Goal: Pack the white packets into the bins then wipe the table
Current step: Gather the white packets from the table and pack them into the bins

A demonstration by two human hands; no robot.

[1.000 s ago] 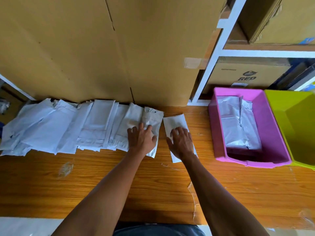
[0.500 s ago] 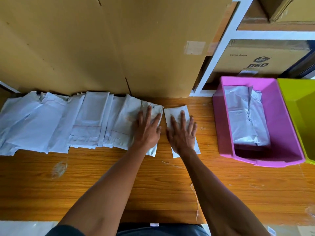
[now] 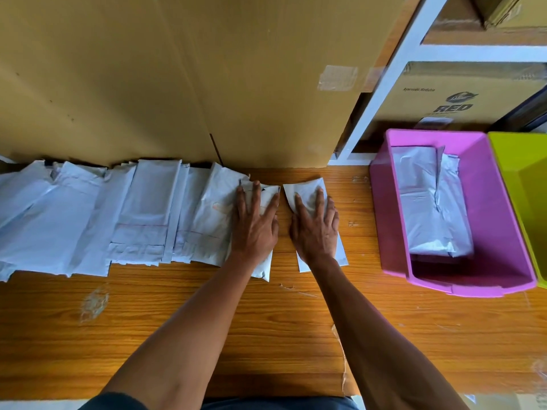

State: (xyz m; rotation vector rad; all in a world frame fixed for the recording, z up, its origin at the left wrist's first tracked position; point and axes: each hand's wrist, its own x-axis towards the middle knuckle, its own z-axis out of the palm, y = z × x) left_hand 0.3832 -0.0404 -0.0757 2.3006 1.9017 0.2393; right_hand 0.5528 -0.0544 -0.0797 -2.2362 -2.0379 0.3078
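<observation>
Both hands flat on white packets, wooden table, bins to the right.

Left hand (image 3: 255, 229) pressed palm-down, fingers straight and spread, on the last packet (image 3: 266, 261) at the right end of an overlapping row of packets (image 3: 88, 220) laid along the foot of a big cardboard box (image 3: 177, 78). Right hand (image 3: 316, 229) likewise flat, fingers straight, on a single packet (image 3: 307, 190) lying just apart from the row; nothing gripped by either. Further right on the table (image 3: 266, 335), a pink bin (image 3: 485, 232) already holding packets (image 3: 432, 202), touching a yellow-green bin (image 3: 524, 179) at the frame edge. Behind the bins, a white shelf frame (image 3: 384, 81) with a printed carton (image 3: 461, 93).
</observation>
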